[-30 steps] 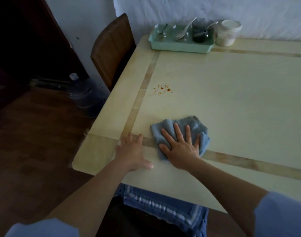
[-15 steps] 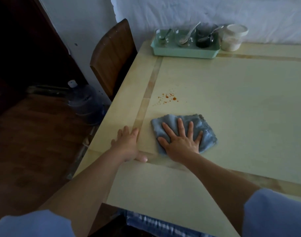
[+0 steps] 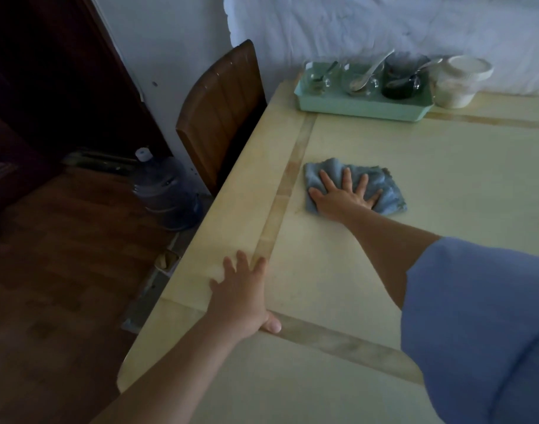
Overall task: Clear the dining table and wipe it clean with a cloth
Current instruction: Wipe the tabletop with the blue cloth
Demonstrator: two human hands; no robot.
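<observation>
- Right hand (image 3: pixel 343 195) spread flat, fingers splayed, pressing blue cloth (image 3: pixel 381 191) onto dining table (image 3: pixel 445 179), centre of frame.
- Left hand (image 3: pixel 240 296) open, palm down, gripping nothing, lower left.
- Best kept: even pressure, overlapping strokes, clear of green tray (image 3: pixel 363 110) at upper right.

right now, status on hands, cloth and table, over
Right hand flat on blue cloth, pressing it to table. Left hand braced flat near table corner. Green tray and white tub at far edge.
</observation>
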